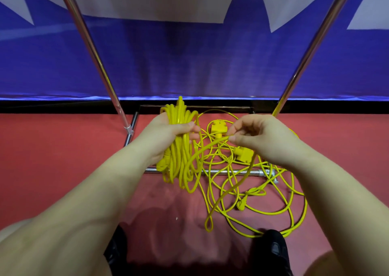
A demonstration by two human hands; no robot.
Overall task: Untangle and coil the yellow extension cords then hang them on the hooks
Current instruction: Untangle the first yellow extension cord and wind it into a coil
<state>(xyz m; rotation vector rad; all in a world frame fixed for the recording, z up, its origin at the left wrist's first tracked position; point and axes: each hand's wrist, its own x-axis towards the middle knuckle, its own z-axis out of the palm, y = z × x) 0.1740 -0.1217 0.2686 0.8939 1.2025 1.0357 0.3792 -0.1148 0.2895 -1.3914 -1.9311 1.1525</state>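
Yellow extension cord (pixel 212 147) arcs from the coil (pixel 179 147) gripped in the left hand (pixel 168 132) rightward to the right hand (pixel 256 137) pinching it, slack trailing floorward.

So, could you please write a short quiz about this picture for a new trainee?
1. True or false: the left hand grips a coiled bundle of yellow cord.
2. What does the right hand pinch? A) a plug B) a loose strand C) the metal bar
3. Where does the tangled cord lie?

Key
1. True.
2. B; it runs from the fingers to the bundle.
3. On the red floor, across the bar, uncoiled.
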